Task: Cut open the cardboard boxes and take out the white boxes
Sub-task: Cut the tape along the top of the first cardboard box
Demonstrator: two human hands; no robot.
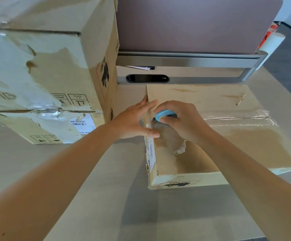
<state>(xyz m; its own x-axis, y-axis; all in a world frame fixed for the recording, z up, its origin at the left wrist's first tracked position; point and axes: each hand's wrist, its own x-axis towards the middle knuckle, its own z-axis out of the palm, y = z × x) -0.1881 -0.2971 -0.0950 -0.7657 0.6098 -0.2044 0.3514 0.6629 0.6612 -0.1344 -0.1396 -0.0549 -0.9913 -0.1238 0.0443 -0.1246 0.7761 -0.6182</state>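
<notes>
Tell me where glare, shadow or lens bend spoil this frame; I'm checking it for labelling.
Head view: glare on the clear tape across the flat box and on the tall boxes; soft shadow under the arms on the desk; wide-angle bend curves the box edges; both hands sharp.

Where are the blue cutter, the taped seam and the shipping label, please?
blue cutter (164,113): head view, on its rounded top.
taped seam (237,117): head view, mid-length.
shipping label (83,125): head view, on its barcode area.
</notes>
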